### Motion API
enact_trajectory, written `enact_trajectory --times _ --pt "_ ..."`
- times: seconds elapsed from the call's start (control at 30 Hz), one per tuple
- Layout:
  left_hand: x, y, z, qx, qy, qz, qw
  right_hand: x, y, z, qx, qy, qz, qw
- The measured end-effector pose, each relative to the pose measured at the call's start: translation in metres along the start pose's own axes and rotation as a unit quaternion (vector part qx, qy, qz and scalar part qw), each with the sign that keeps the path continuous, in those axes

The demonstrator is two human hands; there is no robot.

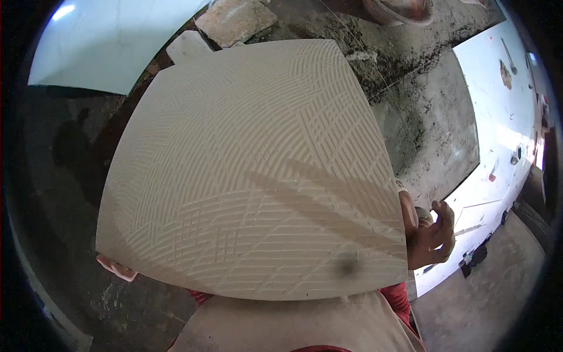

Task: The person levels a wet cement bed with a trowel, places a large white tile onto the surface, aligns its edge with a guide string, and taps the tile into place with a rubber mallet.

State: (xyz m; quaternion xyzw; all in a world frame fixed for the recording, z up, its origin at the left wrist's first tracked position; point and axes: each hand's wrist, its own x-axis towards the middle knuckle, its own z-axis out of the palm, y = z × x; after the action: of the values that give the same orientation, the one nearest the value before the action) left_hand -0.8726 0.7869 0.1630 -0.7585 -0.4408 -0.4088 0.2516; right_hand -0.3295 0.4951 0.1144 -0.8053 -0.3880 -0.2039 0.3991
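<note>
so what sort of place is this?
Probably a building or renovation site: a slab covered in combed ridges, a rough stone chunk and a dirt-smeared grey surface.

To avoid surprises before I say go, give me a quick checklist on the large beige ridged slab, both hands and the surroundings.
1. Left hand at the large beige ridged slab: ok, fingers show at its near left corner.
2. Right hand at the slab: ok, beside its right edge.
3. Firmness of the right grip: cannot tell, partly hidden.
4. Ridges across the visible face: ok, curved and crisscrossing.
5. Ground past the far edge clear: not ok, a rough pale stone block lies there.
</note>
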Motion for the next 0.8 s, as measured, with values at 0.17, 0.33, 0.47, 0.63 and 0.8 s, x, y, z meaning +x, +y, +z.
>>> enact_trajectory --times 0.17,0.33,0.47,0.63,0.8 --pt "-0.003 0.0 -0.013 0.014 -0.002 -0.006 1.0 -0.013 0.003 -0.001 -0.023 0.005 0.144 0.989" --pt "-0.009 0.003 -0.016 0.02 -0.004 -0.016 1.0 0.011 -0.017 0.007 -0.099 -0.013 0.126 0.987" --pt "-0.011 0.007 -0.011 0.019 -0.006 -0.019 1.0 0.058 -0.064 0.025 -0.206 -0.062 0.283 0.934" --pt "-0.015 0.008 -0.03 0.044 -0.008 -0.023 0.999 0.003 -0.001 0.003 -0.161 -0.043 0.014 0.986" --pt "-0.023 0.003 -0.028 0.044 -0.021 -0.03 0.998 -0.012 -0.004 -0.006 -0.134 -0.063 0.253 0.956"
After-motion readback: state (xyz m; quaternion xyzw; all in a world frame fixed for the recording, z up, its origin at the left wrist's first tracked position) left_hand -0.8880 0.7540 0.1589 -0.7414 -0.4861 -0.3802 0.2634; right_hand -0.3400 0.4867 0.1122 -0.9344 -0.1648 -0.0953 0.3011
